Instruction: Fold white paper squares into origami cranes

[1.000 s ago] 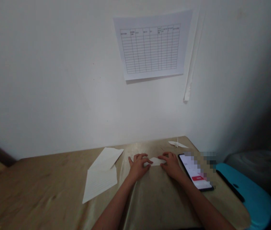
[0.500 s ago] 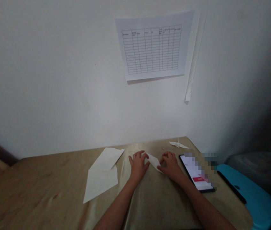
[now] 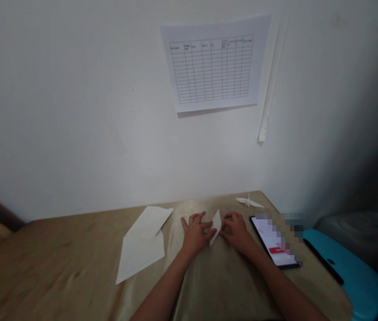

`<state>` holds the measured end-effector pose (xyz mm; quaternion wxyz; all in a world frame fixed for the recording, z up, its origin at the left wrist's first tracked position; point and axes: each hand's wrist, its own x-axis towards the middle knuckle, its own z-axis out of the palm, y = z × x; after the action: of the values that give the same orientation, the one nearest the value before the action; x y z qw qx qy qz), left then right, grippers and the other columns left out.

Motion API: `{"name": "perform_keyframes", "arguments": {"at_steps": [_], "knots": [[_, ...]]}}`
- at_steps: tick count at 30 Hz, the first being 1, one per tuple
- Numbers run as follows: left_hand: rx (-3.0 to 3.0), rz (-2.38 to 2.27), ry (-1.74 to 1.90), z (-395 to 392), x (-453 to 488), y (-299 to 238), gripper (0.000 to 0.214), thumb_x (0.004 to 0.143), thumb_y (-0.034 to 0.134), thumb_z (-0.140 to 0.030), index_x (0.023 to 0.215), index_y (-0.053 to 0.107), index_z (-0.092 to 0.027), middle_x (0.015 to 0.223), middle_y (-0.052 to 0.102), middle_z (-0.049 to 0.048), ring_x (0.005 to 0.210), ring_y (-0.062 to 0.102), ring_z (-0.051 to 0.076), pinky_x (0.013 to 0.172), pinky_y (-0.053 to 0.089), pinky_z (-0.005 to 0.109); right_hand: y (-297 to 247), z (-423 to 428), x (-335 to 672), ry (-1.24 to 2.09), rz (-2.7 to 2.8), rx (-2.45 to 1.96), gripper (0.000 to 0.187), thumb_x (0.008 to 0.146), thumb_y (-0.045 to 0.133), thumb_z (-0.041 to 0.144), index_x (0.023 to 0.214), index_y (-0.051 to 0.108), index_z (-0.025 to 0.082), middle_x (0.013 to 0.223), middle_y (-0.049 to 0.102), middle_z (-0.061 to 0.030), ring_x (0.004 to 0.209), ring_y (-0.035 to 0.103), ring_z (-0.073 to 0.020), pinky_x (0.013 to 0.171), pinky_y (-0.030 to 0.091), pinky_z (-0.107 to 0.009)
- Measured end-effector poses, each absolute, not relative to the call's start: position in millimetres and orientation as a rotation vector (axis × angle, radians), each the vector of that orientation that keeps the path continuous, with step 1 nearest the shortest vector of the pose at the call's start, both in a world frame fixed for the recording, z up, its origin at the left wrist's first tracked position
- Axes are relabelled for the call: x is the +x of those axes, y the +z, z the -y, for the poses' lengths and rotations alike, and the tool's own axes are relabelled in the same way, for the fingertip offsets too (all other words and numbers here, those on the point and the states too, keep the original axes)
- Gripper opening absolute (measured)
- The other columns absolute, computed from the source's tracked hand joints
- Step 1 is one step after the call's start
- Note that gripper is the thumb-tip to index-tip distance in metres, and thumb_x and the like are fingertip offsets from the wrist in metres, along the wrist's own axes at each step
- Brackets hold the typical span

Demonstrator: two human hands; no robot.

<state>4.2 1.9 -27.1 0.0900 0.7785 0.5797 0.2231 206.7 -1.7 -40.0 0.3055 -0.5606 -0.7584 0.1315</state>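
Observation:
A small piece of folded white paper is between my hands on the brown table cover, its long points facing away from me and toward me. My left hand grips its left side with thumb and index finger, the other fingers spread. My right hand has its fingertips closed at the paper's right edge. Beyond it to the right lies a small white folded-paper figure, which looks like a crane.
Two larger paper sheets, one lined, lie left of my hands. A phone with its screen lit lies on the right. Past the table edge is a turquoise object. A printed table sheet hangs on the wall behind.
The folded paper has turned from slanting across between my hands to pointing nearly straight away from me. My left hand's thumb and index finger have shifted right along with it.

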Motion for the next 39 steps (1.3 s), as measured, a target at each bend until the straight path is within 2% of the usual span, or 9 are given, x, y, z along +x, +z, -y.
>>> {"name": "perform_keyframes", "arguments": {"at_steps": [3, 6, 8, 12, 16, 21, 30, 33, 39], "knots": [[2.361, -1.688, 0.613, -1.0, 4.8, -28.7, 0.041, 0.080, 0.072, -0.058, 0.119, 0.071, -0.044, 0.154, 0.047, 0.0019, 0.140, 0.037, 0.036, 0.112, -0.003, 0.078, -41.4, -0.4, 208.3, 0.320, 1.956, -1.515, 0.006, 0.079, 0.071, 0.025, 0.084, 0.070, 0.023, 0.119, 0.059, -0.0104, 0.122, 0.048, -0.0286, 0.107, 0.037, -0.042], [2.383, -1.688, 0.594, -1.7, 4.2, -29.0, 0.039, 0.082, 0.074, -0.050, 0.120, 0.069, -0.047, 0.154, 0.047, 0.0003, 0.140, 0.036, 0.036, 0.112, -0.002, 0.079, -42.5, -2.1, 211.3, 0.288, 1.927, -1.511, 0.024, 0.078, 0.072, 0.024, 0.102, 0.072, 0.024, 0.120, 0.059, -0.0106, 0.121, 0.049, -0.0286, 0.106, 0.038, -0.043], [2.386, -1.696, 0.602, -2.5, 3.5, -28.3, 0.035, 0.084, 0.074, -0.043, 0.118, 0.069, -0.048, 0.153, 0.048, -0.0013, 0.140, 0.037, 0.034, 0.113, 0.000, 0.078, -43.3, -2.4, 213.3, 0.276, 1.963, -1.475, 0.029, 0.079, 0.071, 0.023, 0.107, 0.073, 0.029, 0.122, 0.059, -0.0090, 0.122, 0.048, -0.0280, 0.108, 0.037, -0.043], [2.378, -1.700, 0.610, -2.8, 2.3, -26.1, 0.026, 0.089, 0.069, -0.035, 0.111, 0.072, -0.048, 0.149, 0.051, -0.0024, 0.138, 0.039, 0.032, 0.113, 0.002, 0.078, -44.7, -2.7, 215.5, 0.211, 2.063, -1.459, 0.022, 0.080, 0.071, 0.023, 0.097, 0.078, 0.035, 0.128, 0.059, -0.0063, 0.127, 0.045, -0.0288, 0.110, 0.033, -0.046], [2.377, -1.709, 0.609, -2.2, 0.7, -24.8, 0.023, 0.091, 0.066, -0.037, 0.110, 0.073, -0.048, 0.148, 0.052, -0.0025, 0.138, 0.039, 0.032, 0.112, 0.002, 0.079, -45.2, -4.6, 215.5, 0.155, 2.075, -1.483, 0.024, 0.080, 0.072, 0.021, 0.098, 0.079, 0.036, 0.130, 0.059, -0.0066, 0.128, 0.044, -0.0288, 0.109, 0.033, -0.046], [2.359, -1.682, 0.551, -3.7, -2.0, -22.6, 0.037, 0.077, 0.078, -0.053, 0.113, 0.071, -0.049, 0.153, 0.047, 0.0004, 0.140, 0.036, 0.036, 0.110, -0.001, 0.080, -45.8, -6.6, 215.3, 0.142, 2.072, -1.484, 0.026, 0.079, 0.073, 0.019, 0.098, 0.078, 0.036, 0.134, 0.057, -0.0052, 0.130, 0.042, -0.0288, 0.111, 0.031, -0.048], [2.385, -1.636, 0.574, -0.8, -1.8, -18.4, 0.032, 0.084, 0.072, -0.033, 0.113, 0.071, -0.047, 0.144, 0.056, -0.0040, 0.136, 0.040, 0.031, 0.111, -0.007, 0.079, -44.4, -5.1, 214.2, 0.123, 2.090, -1.462, 0.024, 0.080, 0.074, 0.021, 0.098, 0.078, 0.036, 0.132, 0.058, -0.0051, 0.128, 0.043, -0.0280, 0.111, 0.031, -0.047], [2.388, -1.631, 0.572, -0.3, -2.3, -16.8, 0.033, 0.084, 0.071, -0.031, 0.113, 0.071, -0.047, 0.144, 0.056, -0.0041, 0.135, 0.040, 0.031, 0.111, -0.006, 0.079, -46.1, -5.8, 213.2, 0.128, 2.105, -1.460, 0.023, 0.081, 0.073, 0.022, 0.099, 0.078, 0.036, 0.133, 0.059, -0.0037, 0.129, 0.043, -0.0282, 0.113, 0.028, -0.050], [2.375, -1.610, 0.573, -2.9, -2.9, -17.9, 0.034, 0.081, 0.076, -0.042, 0.114, 0.071, -0.047, 0.142, 0.058, -0.0032, 0.134, 0.040, 0.032, 0.111, -0.006, 0.078, -45.4, -6.7, 209.5, 0.211, 2.164, -1.371, 0.018, 0.086, 0.066, 0.022, 0.096, 0.077, 0.033, 0.128, 0.068, -0.0012, 0.136, 0.043, -0.0296, 0.118, 0.013, -0.063]]}}
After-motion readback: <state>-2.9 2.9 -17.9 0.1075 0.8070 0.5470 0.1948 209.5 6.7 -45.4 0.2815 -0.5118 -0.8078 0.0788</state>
